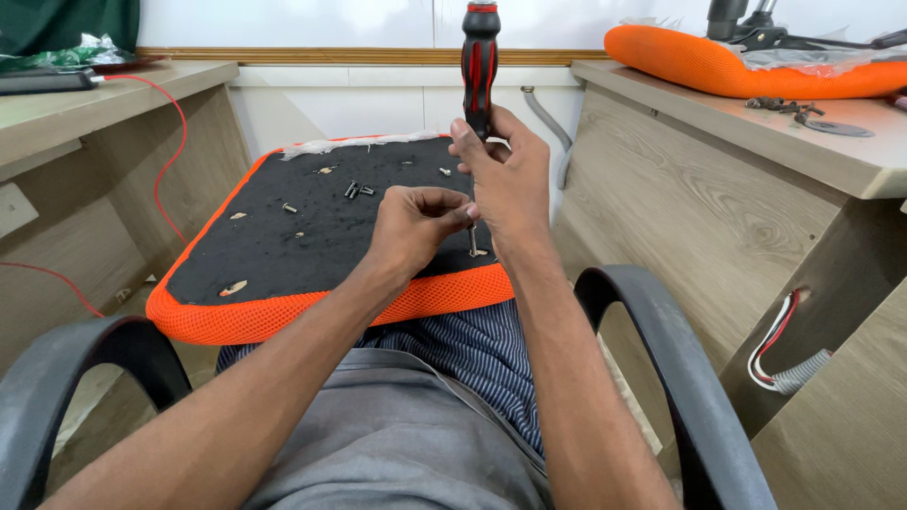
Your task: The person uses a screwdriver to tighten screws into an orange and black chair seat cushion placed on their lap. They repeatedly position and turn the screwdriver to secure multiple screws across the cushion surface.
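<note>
right hand: the right hand (pixel 505 175) is wrapped tight around the screwdriver (pixel 480 66). it holds the low part of the red and black handle, which stands almost straight up.
screwdriver tip: the thin metal shaft comes out under the right hand and points down at the seat, close to the front edge.
left hand: the left hand (pixel 416 222) has its fingers curled in and pinched together right by the shaft. it may be holding a small screw there, but the part is too tiny to see well.
seat cushion: the orange seat cushion (pixel 283 316) lies upside down across the person's lap. its black underside faces up, and orange mesh runs around the rim.
loose screws: a few small screws (pixel 357 190) lie on the black underside, near the middle, apart from both hands.
chair arms: two black chair arms (pixel 652 312) curve up on each side of the person's legs.
desks: a wooden desk (pixel 718 161) stands to the right and another one to the left.
other cushion: a second orange cushion (pixel 718 66) rests on top of the right desk, well apart from the hands.
red wire: a red wire (pixel 170 161) hangs down the side of the left desk.
</note>
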